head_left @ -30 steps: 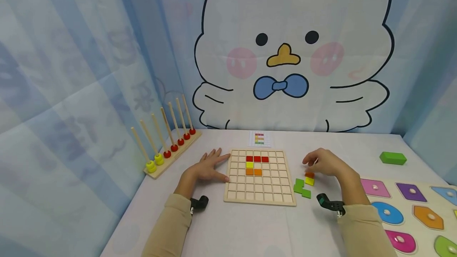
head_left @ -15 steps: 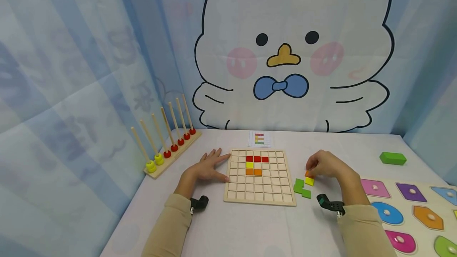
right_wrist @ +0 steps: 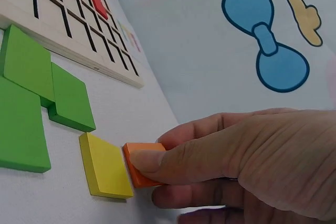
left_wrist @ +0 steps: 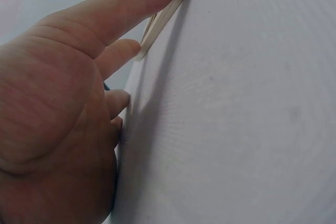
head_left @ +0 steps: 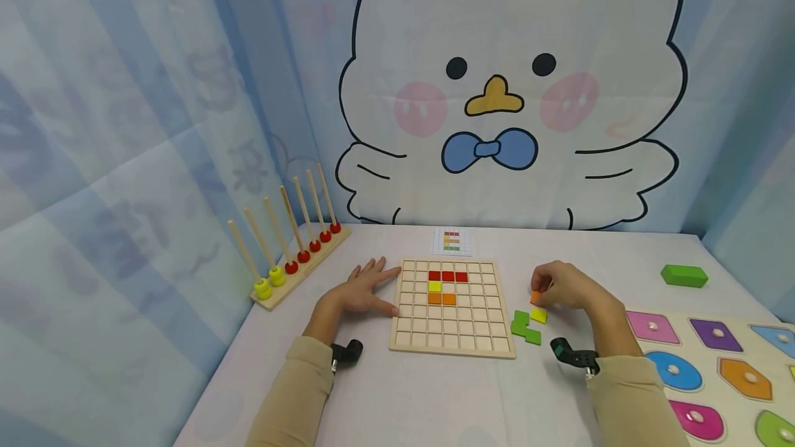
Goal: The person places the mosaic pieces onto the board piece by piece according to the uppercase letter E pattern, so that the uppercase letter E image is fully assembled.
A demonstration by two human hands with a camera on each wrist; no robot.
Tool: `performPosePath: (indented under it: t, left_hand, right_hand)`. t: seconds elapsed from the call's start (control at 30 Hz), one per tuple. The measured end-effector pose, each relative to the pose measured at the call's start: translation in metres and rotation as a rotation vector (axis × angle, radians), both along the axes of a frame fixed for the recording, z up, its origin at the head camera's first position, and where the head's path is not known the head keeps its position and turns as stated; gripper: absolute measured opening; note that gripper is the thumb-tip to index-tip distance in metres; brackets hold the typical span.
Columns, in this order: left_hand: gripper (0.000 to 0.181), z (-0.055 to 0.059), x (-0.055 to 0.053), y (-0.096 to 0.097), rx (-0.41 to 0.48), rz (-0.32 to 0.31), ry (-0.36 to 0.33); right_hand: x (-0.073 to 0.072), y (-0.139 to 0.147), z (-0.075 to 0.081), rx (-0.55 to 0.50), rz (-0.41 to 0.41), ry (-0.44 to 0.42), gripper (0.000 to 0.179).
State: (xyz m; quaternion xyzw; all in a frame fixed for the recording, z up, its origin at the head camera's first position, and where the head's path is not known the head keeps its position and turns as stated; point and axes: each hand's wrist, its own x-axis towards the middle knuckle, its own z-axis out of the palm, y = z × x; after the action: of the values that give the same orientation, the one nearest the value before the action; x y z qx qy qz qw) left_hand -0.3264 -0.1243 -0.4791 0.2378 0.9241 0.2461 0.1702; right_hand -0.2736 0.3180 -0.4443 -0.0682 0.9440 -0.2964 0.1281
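Note:
My right hand pinches an orange square tile between thumb and fingers, right of the board. Just beside that tile lies a yellow tile on the table. Several green tiles sit between it and the wooden grid board. On the board are a row of red tiles, one yellow tile and two orange tiles. My left hand rests with spread, straight fingers at the board's left edge; in the left wrist view its thumb touches the wooden rim.
A small pattern card lies behind the board. To the left stands a peg rack with red and yellow beads. At right are a green block and a knobbed shape puzzle on the white table.
My right hand has closed on the orange tile and drawn it slightly up and left, off the yellow tile. The left hand has not moved.

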Motion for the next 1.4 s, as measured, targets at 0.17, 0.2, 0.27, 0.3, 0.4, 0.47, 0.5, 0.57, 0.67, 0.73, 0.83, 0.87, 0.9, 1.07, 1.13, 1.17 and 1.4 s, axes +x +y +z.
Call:
performPosePath:
  t: [0.17,0.2,0.27,0.3,0.4,0.47,0.5,0.57,0.67,0.73,0.83,0.87,0.9,1.07,1.13,1.17,1.4]
  left_hand:
    - [0.099,0.001,0.001,0.001,0.005,-0.003,-0.008]
    - [0.099,0.001,0.001,0.001,0.006,-0.002,-0.006]
    - [0.099,0.001,0.001,0.001,0.008,-0.002,-0.005]
    - [0.099,0.001,0.001,0.001,0.005,-0.002,-0.003]
    - [0.098,0.000,0.002,0.001,0.013,-0.002,0.000]
    - [0.098,-0.001,0.002,0.001,0.007,0.002,0.001]
    - [0.098,-0.002,0.002,0.001,0.004,0.003,-0.001]
    - [0.099,-0.001,0.001,0.001,0.006,0.006,-0.004]
    - [0.099,0.000,0.002,0.000,0.012,0.004,-0.004]
    - [0.098,-0.001,0.002,0.000,0.014,0.001,0.001]
    - [0.098,-0.002,0.001,0.000,0.013,-0.002,0.006]
    - [0.098,-0.003,0.001,0.000,0.011,-0.002,0.007]
    - [0.098,-0.003,0.001,0.000,0.009,-0.001,0.008]
    - [0.098,-0.004,0.000,0.000,0.000,0.003,0.010]
    - [0.098,-0.004,0.000,0.000,0.001,0.005,0.009]
    - [0.098,-0.004,0.000,0.000,0.001,0.005,0.009]
    - [0.098,-0.003,0.000,0.000,0.004,0.005,0.011]
  right_hand:
    - [-0.003,0.002,-0.004,-0.038,0.006,0.025,0.014]
    - [-0.003,0.002,-0.005,-0.044,0.011,0.034,0.013]
    - [-0.005,0.002,-0.006,-0.051,0.019,0.059,0.010]
    - [-0.005,0.002,-0.006,-0.055,0.025,0.074,0.009]
    - [-0.007,0.002,-0.007,-0.084,0.036,0.121,0.006]
    - [-0.007,0.000,-0.006,-0.125,0.035,0.146,0.010]
    - [-0.007,-0.001,-0.006,-0.154,0.033,0.158,0.013]
    - [-0.008,-0.003,-0.004,-0.207,0.027,0.186,0.017]
    - [-0.008,-0.008,-0.002,-0.283,0.015,0.219,0.021]
    - [-0.008,-0.012,-0.002,-0.314,0.004,0.228,0.023]
    - [-0.009,-0.018,-0.001,-0.351,-0.003,0.222,0.027]
    - [-0.009,-0.021,-0.001,-0.362,-0.002,0.220,0.028]
    - [-0.009,-0.023,-0.001,-0.374,-0.001,0.218,0.028]
    - [-0.008,-0.033,-0.002,-0.411,0.010,0.235,0.029]
    - [-0.007,-0.037,-0.002,-0.415,0.020,0.258,0.029]
    - [-0.007,-0.040,-0.002,-0.415,0.024,0.272,0.028]
    - [-0.008,-0.053,-0.004,-0.372,0.052,0.331,0.025]
